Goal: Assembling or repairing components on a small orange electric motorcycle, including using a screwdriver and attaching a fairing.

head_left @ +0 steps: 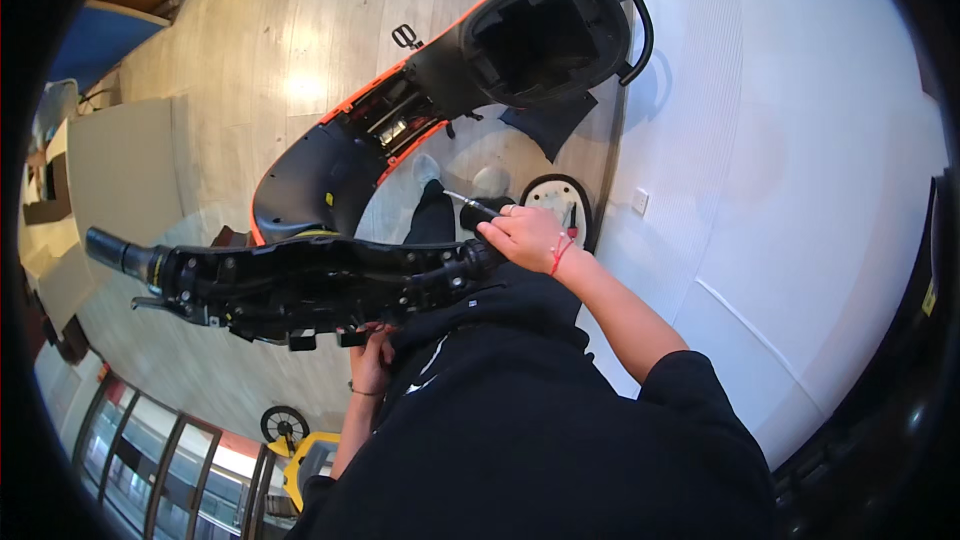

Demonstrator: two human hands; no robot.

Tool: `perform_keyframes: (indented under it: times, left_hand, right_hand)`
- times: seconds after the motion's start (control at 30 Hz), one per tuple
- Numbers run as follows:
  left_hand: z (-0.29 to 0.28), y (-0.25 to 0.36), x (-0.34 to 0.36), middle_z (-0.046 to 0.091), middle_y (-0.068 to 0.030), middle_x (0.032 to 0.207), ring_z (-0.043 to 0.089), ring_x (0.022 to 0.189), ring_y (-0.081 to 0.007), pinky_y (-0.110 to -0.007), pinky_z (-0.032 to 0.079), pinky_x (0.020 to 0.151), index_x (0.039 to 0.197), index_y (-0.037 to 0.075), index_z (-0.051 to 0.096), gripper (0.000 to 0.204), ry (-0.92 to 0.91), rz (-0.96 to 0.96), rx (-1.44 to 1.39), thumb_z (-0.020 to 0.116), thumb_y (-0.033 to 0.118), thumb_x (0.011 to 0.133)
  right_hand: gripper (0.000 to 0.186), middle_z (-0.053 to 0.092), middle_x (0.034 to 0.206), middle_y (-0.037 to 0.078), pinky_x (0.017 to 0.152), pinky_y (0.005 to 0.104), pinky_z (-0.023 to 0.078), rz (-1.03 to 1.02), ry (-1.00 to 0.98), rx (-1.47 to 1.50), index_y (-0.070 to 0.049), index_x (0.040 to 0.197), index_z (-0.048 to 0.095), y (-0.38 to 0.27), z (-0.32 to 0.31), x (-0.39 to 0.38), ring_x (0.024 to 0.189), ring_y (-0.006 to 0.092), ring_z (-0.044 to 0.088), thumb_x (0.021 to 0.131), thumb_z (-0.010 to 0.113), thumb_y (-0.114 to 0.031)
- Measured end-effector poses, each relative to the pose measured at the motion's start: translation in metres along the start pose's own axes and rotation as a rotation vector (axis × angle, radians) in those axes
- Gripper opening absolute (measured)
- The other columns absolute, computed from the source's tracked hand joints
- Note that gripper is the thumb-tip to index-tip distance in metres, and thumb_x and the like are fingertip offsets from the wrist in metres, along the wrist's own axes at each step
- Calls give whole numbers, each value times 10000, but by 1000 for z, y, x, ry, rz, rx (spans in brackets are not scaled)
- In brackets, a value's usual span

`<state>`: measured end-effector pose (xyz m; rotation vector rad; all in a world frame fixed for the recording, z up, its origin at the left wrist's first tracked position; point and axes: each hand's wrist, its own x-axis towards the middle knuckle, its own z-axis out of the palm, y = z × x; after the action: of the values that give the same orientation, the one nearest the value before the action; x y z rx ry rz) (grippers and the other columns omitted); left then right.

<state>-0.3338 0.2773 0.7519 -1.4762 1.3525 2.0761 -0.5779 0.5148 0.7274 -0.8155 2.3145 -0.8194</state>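
- Black handlebar assembly [320, 285], fittings exposed: spans crosswise before the wearer, at the front end of an orange-and-black electric scooter [318, 168], apparently for easy reach.
- Screwdriver [468, 201]: right hand [530, 237] has fingers closed round its handle, shaft left free.
- Left hand [370, 370]: beneath handlebar, perhaps steadying it; fingers partly hidden, grip cannot be told.
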Motion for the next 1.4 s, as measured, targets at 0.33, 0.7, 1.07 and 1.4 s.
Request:
perform_keyframes:
  times: [0.33, 0.7, 1.07, 1.4]
  left_hand:
    - [67, -20, -28, 630, -115, 895, 480, 515, -90, -210, 406, 531, 974, -16, 559, 247, 124, -67, 178, 392, 30, 799]
    - [119, -59, -83, 612, -77, 865, 481, 624, -71, -184, 397, 585, 1022, -12, 544, 259, 109, -26, 8, 416, -19, 796]
    - [80, -149, -118, 613, -46, 850, 471, 587, -47, -163, 368, 530, 1045, 22, 530, 200, 249, 105, -213, 453, 73, 868]
    - [-17, -265, -132, 606, -90, 866, 556, 648, -106, -208, 457, 579, 983, 7, 539, 224, 427, 77, -760, 419, -31, 799]
  right_hand:
    - [305, 553, 635, 120, 549, 405, 454, 4, -114, 296, -66, 617, 569, 36, 3, 2, 621, 305, 568, 823, 511, -283]
    - [227, 521, 640, 151, 568, 424, 411, 102, -169, 365, -45, 664, 528, 22, 26, -27, 657, 340, 538, 817, 518, -213]
    - [256, 491, 630, 167, 573, 375, 400, 171, -160, 439, 21, 714, 504, -11, 77, -84, 600, 303, 525, 862, 395, -156]
    - [342, 551, 753, 61, 518, 290, 458, 581, -102, 626, -40, 823, 573, -36, 97, -93, 595, 171, 548, 877, 337, -281]
